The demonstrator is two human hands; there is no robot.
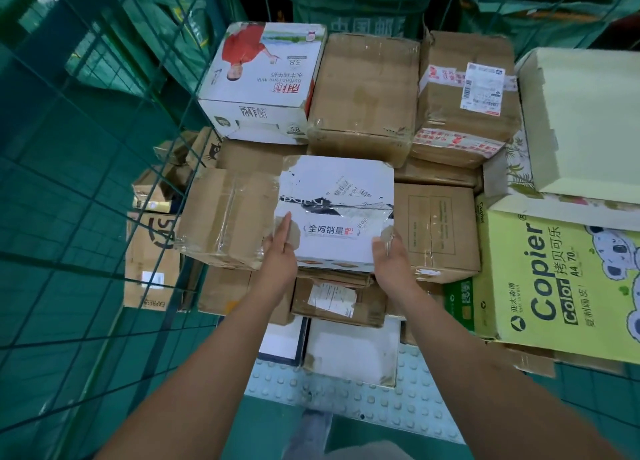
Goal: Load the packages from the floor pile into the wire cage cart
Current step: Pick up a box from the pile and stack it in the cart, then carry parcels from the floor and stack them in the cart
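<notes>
A white box with black print and barcode labels [337,203] lies on top of stacked cartons inside the green wire cage cart [104,169]. My left hand [278,248] lies with straight fingers against the box's near left corner. My right hand [391,253] touches the near right corner, fingers loosely bent at the edge. Around the white box sit a taped brown carton [227,214] on the left and another brown carton [436,231] on the right.
Behind stand a milk carton box [263,79], a plain brown box [363,92] and a labelled brown box [467,96]. A yellow-green copier paper box [554,286] and a pale lid [588,120] fill the right. Small cartons [152,259] sit low left by the mesh.
</notes>
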